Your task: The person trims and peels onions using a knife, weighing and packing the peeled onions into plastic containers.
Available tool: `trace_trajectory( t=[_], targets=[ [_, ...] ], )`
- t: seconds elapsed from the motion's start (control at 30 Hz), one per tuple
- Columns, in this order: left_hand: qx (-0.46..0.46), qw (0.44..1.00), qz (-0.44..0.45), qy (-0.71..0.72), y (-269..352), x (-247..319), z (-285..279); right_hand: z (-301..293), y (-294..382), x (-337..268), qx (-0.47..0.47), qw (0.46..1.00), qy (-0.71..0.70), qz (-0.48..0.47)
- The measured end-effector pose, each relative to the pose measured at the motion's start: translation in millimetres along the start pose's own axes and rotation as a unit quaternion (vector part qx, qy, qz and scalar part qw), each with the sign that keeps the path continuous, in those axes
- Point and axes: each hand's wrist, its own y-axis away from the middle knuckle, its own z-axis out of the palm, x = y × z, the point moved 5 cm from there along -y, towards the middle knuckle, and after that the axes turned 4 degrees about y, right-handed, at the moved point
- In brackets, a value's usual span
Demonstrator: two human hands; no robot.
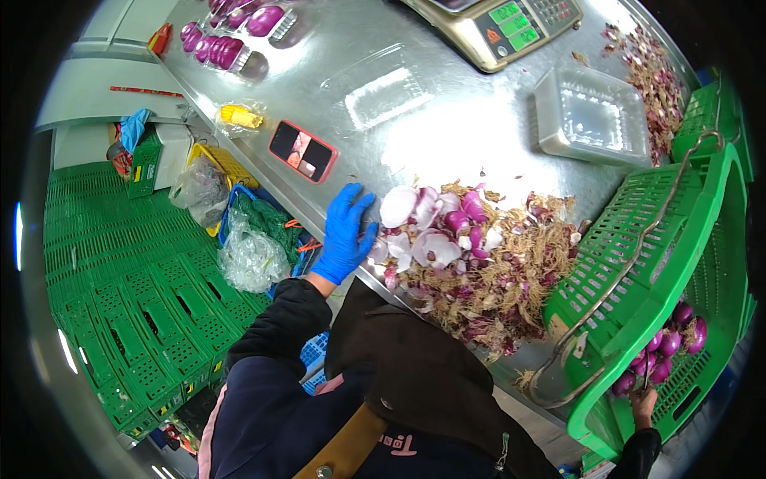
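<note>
My left hand (347, 236), in a blue glove, rests with fingers apart on the steel table's front edge, holding nothing. Just right of it lies a heap of onion peelings and dry root ends (497, 269), with pale onion layers (435, 246). My right hand (643, 404) reaches into a green plastic crate (688, 257) at the right. Its fingers are closed around a thin dark tool, apparently a knife (646, 374), beside several red onions (670, 341). The far part of that hand's grip is too small to make out.
A phone in a red case (303, 151) lies near the table edge. Beyond are a clear tray (386, 99), plastic containers (589, 117), a digital scale (502, 30) and packed red onions (220, 51). Green crates (137, 335) stand at the left, beside plastic bags (251, 254).
</note>
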Motion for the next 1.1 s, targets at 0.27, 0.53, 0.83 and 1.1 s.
trace_trajectory(
  t=[0.27,0.53,0.83,1.1],
  targets=[
    [0.008,0.999,0.004,0.043,-3,-3,-10,-64,7,-81,-0.018,0.996,-0.062,0.066],
    [0.035,0.990,0.026,0.135,-5,-2,-23,-167,19,-208,0.103,0.972,-0.206,0.038],
    [-0.391,0.494,-0.064,0.774,-62,151,-17,-278,101,-460,0.246,0.931,-0.270,-0.019],
    [-0.293,0.259,-0.252,0.885,-70,131,-37,-97,67,-708,0.150,0.822,-0.529,-0.150]
  ],
)
